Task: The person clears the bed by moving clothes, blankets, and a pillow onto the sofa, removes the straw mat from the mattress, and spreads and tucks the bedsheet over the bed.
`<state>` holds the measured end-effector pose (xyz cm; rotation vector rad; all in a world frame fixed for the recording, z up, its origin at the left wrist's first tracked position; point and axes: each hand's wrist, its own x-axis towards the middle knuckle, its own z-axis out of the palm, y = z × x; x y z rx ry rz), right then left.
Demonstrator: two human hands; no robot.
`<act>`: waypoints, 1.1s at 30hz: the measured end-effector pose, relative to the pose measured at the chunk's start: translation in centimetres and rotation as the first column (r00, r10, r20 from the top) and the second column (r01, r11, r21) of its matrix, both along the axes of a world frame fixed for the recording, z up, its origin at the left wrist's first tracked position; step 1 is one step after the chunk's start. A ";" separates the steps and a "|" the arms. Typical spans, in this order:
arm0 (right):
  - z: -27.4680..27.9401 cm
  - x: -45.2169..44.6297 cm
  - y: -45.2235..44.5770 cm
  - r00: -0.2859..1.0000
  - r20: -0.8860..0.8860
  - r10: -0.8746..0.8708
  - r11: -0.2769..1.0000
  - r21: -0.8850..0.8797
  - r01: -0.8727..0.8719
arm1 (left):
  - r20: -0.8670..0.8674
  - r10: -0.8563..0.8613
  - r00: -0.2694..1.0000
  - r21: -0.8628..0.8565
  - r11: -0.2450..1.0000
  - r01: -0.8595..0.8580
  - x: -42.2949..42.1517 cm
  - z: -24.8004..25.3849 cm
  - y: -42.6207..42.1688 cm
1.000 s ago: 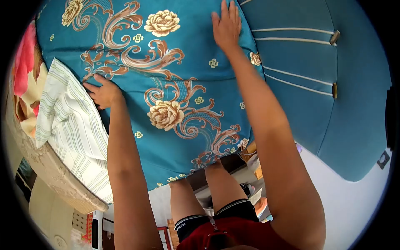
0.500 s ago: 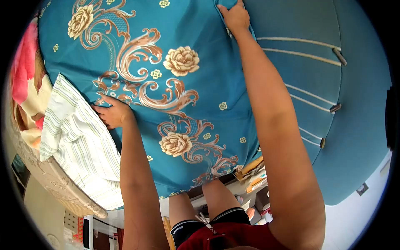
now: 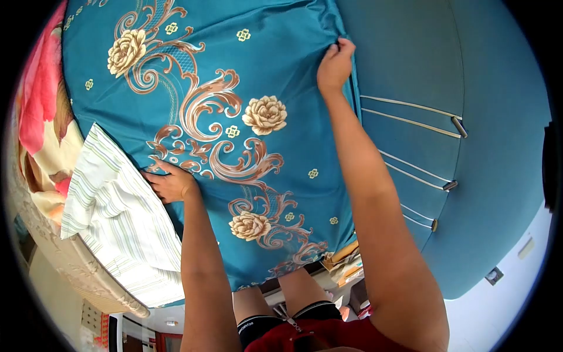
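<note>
A teal bed sheet [image 3: 299, 129] with cream roses and brown scrolls lies spread before me. My right hand [image 3: 335, 69] is closed at its right edge, thumb and fingers pinching the fabric beside the padded blue headboard [image 3: 404, 64]. Farther left, my left hand [image 3: 173, 183] rests on the sheet with its fingers spread. Those fingertips lie at the border of a white striped cloth [image 3: 120, 205], whose corner folds over the sheet.
A pink and cream floral blanket [image 3: 44, 129] lies along the far left, above a carved, pale bed footboard [image 3: 76, 258]. Straps with metallic ends [image 3: 458, 127] cross the headboard. Papers and boxes [image 3: 345, 264] stand below the near edge. A wall socket [image 3: 494, 276] is at lower right.
My right hand has come nearer along the sheet's edge beside the headboard. The left hand stays flat near the striped cloth. The whole view has shifted slightly.
</note>
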<state>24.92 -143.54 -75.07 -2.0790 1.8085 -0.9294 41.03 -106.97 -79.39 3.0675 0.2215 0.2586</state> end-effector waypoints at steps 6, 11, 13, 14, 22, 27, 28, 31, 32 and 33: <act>-2.8 0.4 -0.2 0.897 -0.400 0.191 0.972 0.206 -0.115 | -0.025 0.019 1.000 -0.027 0.999 -0.019 0.1 0.1 -0.1; -2.2 2.4 -3.0 0.927 -0.359 0.108 0.911 0.410 0.053 | -0.031 0.047 0.998 -0.004 0.999 -0.047 -0.1 -0.3 0.1; -3.1 2.9 -4.3 0.931 -0.360 0.062 0.909 0.406 0.096 | -0.070 0.050 0.996 -0.010 0.999 -0.051 -0.2 0.1 0.0; -3.5 3.2 -4.9 0.932 -0.360 0.037 0.918 0.380 0.111 | -0.088 0.054 0.995 -0.012 0.998 -0.056 -0.1 0.1 0.0; -4.6 6.2 -6.8 0.921 -0.380 -0.080 0.932 0.299 0.204 | -0.065 0.053 0.996 0.012 0.999 -0.053 -0.2 -0.3 0.4; -5.6 4.1 -5.0 0.882 -0.462 0.093 0.995 0.026 -0.092 | -0.055 0.072 0.996 -0.005 0.997 -0.072 -0.3 0.0 -0.1; -4.6 4.4 -4.8 0.886 -0.405 0.224 0.974 0.052 -0.222 | -0.067 0.074 0.995 -0.026 0.997 -0.076 -0.2 0.1 -0.3; -2.2 6.5 -4.7 0.804 -0.371 0.465 0.868 0.011 -0.497 | -0.069 0.076 0.995 0.000 0.997 -0.076 -0.3 -0.4 -0.1; -2.4 7.0 -5.9 0.813 -0.344 0.470 0.865 -0.004 -0.502 | -0.069 0.075 0.995 0.013 0.997 -0.075 -0.2 -0.5 0.1; -2.8 7.8 -8.0 0.820 -0.316 0.476 0.861 -0.022 -0.508 | -0.081 0.071 0.994 -0.015 0.997 -0.072 -0.2 0.0 -0.2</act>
